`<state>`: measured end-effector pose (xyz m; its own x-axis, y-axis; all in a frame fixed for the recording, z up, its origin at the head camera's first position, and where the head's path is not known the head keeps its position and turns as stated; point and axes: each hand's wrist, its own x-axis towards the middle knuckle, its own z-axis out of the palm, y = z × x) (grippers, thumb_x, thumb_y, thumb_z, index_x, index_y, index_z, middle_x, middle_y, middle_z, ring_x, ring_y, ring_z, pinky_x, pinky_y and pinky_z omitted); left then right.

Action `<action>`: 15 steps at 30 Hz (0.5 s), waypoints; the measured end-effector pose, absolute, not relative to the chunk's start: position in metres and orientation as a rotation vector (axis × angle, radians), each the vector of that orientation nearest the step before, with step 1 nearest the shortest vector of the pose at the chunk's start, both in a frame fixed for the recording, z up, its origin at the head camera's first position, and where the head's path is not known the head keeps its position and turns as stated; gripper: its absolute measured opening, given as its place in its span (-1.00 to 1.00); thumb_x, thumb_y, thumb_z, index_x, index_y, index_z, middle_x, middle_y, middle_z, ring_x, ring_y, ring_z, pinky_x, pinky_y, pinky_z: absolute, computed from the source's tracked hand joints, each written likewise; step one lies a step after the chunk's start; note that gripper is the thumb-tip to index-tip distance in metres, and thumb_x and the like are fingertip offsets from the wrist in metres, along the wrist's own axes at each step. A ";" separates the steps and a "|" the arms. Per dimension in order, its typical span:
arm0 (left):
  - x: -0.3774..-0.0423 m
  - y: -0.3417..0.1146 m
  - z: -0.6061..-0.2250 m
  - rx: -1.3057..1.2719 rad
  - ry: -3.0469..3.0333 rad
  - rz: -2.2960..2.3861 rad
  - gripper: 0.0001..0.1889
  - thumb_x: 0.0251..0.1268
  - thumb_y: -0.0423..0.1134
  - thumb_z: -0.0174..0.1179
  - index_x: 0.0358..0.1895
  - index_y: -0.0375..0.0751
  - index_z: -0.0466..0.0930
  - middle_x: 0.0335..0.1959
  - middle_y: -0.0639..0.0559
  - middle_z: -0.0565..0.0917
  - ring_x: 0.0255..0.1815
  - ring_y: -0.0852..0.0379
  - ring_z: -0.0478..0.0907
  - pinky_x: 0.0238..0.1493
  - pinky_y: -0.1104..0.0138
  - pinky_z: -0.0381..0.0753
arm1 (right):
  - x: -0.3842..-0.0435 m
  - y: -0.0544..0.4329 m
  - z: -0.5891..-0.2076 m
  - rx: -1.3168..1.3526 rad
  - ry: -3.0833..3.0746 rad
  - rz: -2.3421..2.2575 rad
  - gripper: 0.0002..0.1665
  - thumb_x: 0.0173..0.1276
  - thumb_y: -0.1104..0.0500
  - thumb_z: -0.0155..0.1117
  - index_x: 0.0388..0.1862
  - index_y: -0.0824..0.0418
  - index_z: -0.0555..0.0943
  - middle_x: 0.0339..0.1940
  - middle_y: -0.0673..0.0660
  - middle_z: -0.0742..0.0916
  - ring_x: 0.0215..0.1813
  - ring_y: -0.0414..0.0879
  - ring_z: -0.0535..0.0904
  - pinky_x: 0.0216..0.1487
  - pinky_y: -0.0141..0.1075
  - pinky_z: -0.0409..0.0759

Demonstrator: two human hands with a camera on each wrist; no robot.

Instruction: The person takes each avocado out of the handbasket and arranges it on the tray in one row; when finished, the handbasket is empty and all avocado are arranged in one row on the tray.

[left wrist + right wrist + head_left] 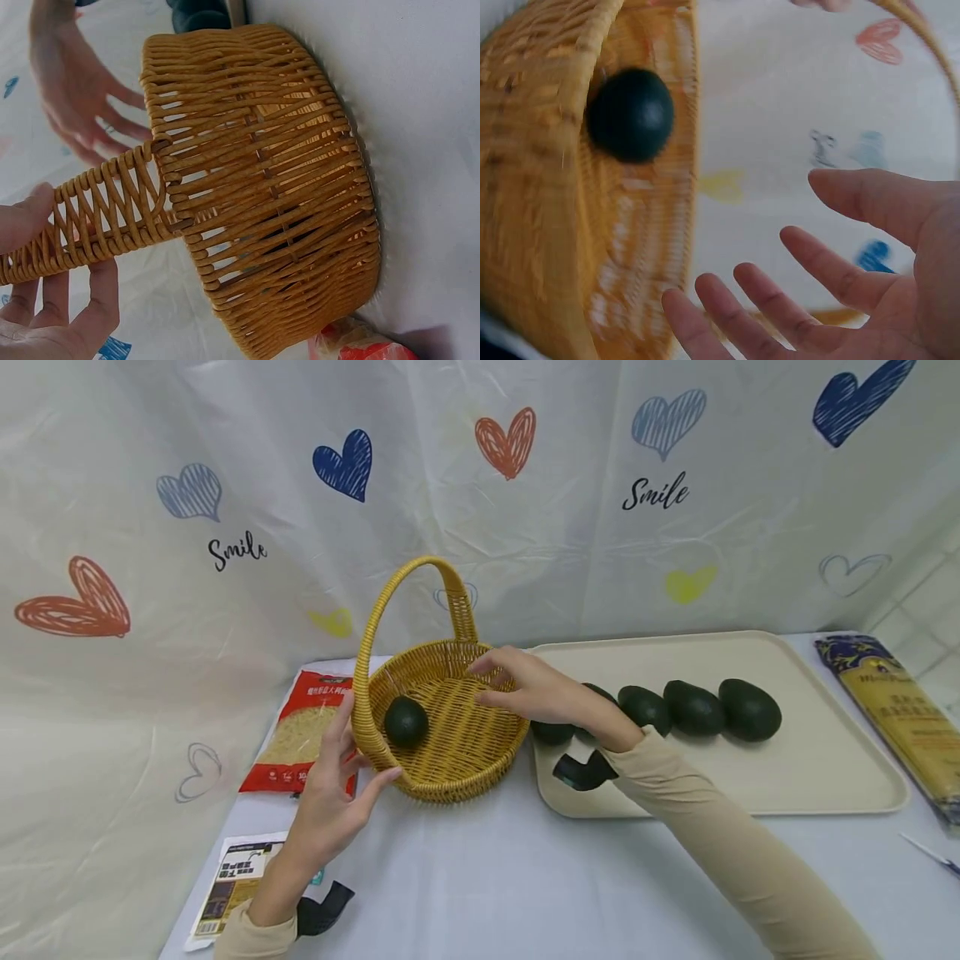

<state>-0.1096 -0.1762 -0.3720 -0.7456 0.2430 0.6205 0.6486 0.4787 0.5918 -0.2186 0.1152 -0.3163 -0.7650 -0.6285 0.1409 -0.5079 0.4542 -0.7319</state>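
A yellow wicker basket (450,791) with a tall arched handle (367,668) stands at the middle of the table. One dark green avocado (406,722) lies inside, near its left wall. At the handle's left base, my left hand (330,802) holds on, thumb on one side and fingers on the other; the left wrist view shows this grip on the woven handle (90,217). My right hand (525,685) hovers over the basket's right rim. Its fingers (769,296) are spread and empty, apart from the avocado (631,115) in the right wrist view.
Right of the basket, a cream tray (825,760) carries several avocados (693,707) in a row, partly hidden by my right arm. A red pasta bag (300,735) and a white-brown packet (232,881) lie left. A yellow package (896,710) lies far right, near a pen (930,853).
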 end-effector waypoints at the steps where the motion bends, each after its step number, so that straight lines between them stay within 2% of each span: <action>1: -0.110 -0.176 -0.372 -0.738 -2.276 -1.188 0.28 -0.06 -0.74 0.49 0.72 -0.15 -0.10 0.59 -0.27 0.29 0.46 0.17 0.44 0.24 0.53 0.54 | -0.223 0.106 -0.319 -1.012 2.528 -1.183 -0.53 0.53 0.19 0.31 0.32 0.36 0.55 0.24 0.31 0.61 0.21 0.21 0.61 0.22 0.00 0.64; 5: -0.112 -0.176 -0.370 -0.745 -2.278 -1.173 0.28 -0.07 -0.74 0.48 0.72 -0.16 -0.10 0.58 -0.29 0.29 0.39 -0.14 0.47 0.24 0.54 0.53 | -0.238 0.077 -0.327 -0.968 2.423 -1.138 -0.52 0.54 0.17 0.30 0.34 0.35 0.53 0.27 0.31 0.63 0.24 0.19 0.64 0.21 -0.10 0.67; 7: -0.113 -0.176 -0.370 -0.755 -2.272 -1.168 0.28 -0.08 -0.75 0.48 0.72 -0.18 -0.10 0.57 -0.30 0.30 0.37 -0.22 0.47 0.24 0.54 0.53 | -0.244 0.065 -0.329 -0.925 2.394 -1.105 -0.49 0.55 0.15 0.30 0.37 0.33 0.51 0.34 0.30 0.62 0.30 0.19 0.61 0.21 -0.11 0.67; 12: -0.114 -0.176 -0.371 -0.778 -2.266 -1.178 0.28 -0.08 -0.75 0.48 0.71 -0.21 -0.11 0.55 -0.35 0.30 0.36 -0.25 0.47 0.24 0.52 0.53 | -0.254 0.039 -0.335 -0.902 2.350 -0.981 -0.39 0.55 0.12 0.32 0.47 0.32 0.45 0.46 0.30 0.55 0.48 0.16 0.45 0.40 -0.07 0.54; 15: -0.112 -0.176 -0.373 -0.783 -2.259 -1.182 0.28 -0.10 -0.76 0.48 0.71 -0.23 -0.11 0.53 -0.38 0.31 0.39 -0.12 0.47 0.24 0.52 0.53 | -0.258 0.024 -0.341 -0.930 2.332 -0.901 -0.32 0.54 0.11 0.33 0.53 0.30 0.41 0.51 0.28 0.50 0.55 0.12 0.37 0.49 -0.09 0.44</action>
